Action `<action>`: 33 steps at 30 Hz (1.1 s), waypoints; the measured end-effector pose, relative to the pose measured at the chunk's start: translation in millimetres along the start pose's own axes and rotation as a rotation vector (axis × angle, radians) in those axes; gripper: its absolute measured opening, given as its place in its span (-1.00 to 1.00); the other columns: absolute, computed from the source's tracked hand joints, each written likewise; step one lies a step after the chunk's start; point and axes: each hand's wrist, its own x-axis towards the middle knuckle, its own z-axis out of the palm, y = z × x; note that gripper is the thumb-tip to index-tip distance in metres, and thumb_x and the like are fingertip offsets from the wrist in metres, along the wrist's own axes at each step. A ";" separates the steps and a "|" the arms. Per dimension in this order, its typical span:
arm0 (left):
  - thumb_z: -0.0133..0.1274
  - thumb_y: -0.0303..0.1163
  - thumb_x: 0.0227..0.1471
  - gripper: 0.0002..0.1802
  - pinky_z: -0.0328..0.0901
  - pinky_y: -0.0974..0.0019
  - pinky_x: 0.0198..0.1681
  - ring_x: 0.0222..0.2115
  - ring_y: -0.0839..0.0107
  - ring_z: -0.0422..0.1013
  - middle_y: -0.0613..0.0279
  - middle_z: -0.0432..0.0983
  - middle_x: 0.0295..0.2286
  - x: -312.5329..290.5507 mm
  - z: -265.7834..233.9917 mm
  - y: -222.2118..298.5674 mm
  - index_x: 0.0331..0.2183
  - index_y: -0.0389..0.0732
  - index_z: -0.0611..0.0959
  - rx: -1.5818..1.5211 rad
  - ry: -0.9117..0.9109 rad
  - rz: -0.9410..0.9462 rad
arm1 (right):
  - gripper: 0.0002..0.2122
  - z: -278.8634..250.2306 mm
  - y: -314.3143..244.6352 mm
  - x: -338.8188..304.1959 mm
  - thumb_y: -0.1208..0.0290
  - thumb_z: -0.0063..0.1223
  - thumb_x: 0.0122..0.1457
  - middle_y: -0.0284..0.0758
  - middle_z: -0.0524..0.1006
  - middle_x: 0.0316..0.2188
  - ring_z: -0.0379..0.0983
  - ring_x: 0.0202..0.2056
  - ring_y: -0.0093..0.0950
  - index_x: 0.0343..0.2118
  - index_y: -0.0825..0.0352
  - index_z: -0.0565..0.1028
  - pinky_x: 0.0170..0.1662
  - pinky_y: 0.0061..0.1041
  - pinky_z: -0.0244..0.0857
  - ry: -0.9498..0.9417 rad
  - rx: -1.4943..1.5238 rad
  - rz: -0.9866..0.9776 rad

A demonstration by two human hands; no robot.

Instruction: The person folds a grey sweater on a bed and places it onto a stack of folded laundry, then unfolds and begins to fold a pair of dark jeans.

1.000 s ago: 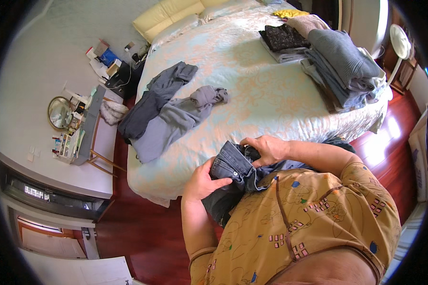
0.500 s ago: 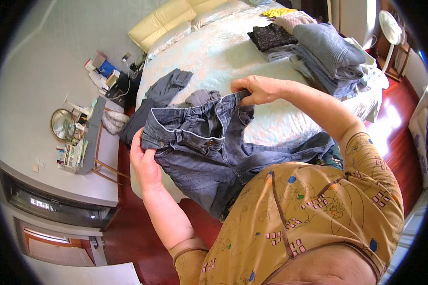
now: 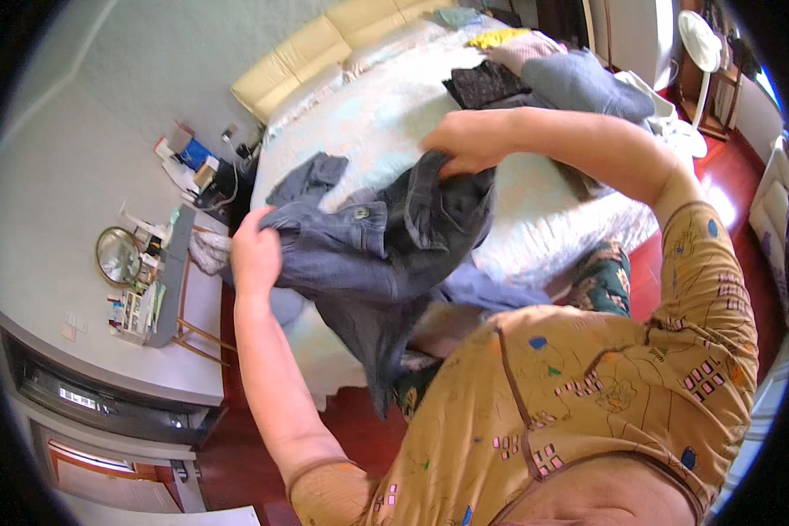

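A pair of dark blue-grey jeans (image 3: pixel 333 254) hangs between my two hands at the near side of the bed. My left hand (image 3: pixel 256 254) is closed on the left end of the waistband. At the other end of the waistband, my right hand (image 3: pixel 465 145) grips the cloth with fingers wrapped round it. A metal button shows at the front of the waistband, and the legs drop toward my knees, partly smeared by motion. Just beyond the jeans, a folded dark grey garment (image 3: pixel 311 178) lies on the bed.
The bed (image 3: pixel 386 96) has a pale patterned cover and a cream headboard (image 3: pixel 307 61). Folded clothes (image 3: pixel 587 83) are stacked at its far right, near a white fan (image 3: pixel 701 44). To the left stands a grey dressing table (image 3: pixel 177 263) with a round mirror (image 3: pixel 119 256).
Both hands have lifted and swung the jeans, turning the waistband so its buttoned front faces up. My left hand rose slightly, and the legs now swing lower in a blur.
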 end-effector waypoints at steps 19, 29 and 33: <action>0.29 -0.43 -0.22 -0.71 0.34 0.38 -0.25 -0.39 0.41 0.49 0.21 0.60 -0.42 -62.3 -1.4 18.0 -0.36 -0.35 0.65 -0.689 -0.348 -0.077 | -0.56 20.7 38.7 -70.8 0.07 0.28 -0.03 -0.41 0.50 -0.39 0.38 -0.33 -0.58 -0.29 0.39 0.49 -0.22 -0.53 0.28 -0.026 1.029 -0.177; 0.14 -0.29 0.06 -0.67 0.37 0.19 -0.20 -0.32 0.29 0.50 0.12 0.56 -0.28 1.9 160.1 -63.5 -0.19 -0.31 0.58 -0.963 -0.124 -0.787 | -0.51 139.1 100.2 -12.3 0.43 0.24 0.03 -0.21 0.53 -0.13 0.48 -0.11 -0.41 0.04 0.41 0.37 0.04 -0.36 0.34 0.175 1.647 0.758; 0.13 -0.29 0.06 -0.70 0.38 0.18 -0.20 -0.34 0.28 0.51 0.10 0.57 -0.28 7.2 167.9 -57.6 -0.21 -0.29 0.59 -0.990 -0.128 -0.846 | -0.62 161.0 117.8 -11.7 0.44 0.20 0.05 -0.27 0.55 -0.18 0.47 -0.13 -0.46 -0.03 0.36 0.45 0.02 -0.41 0.34 0.228 1.633 0.750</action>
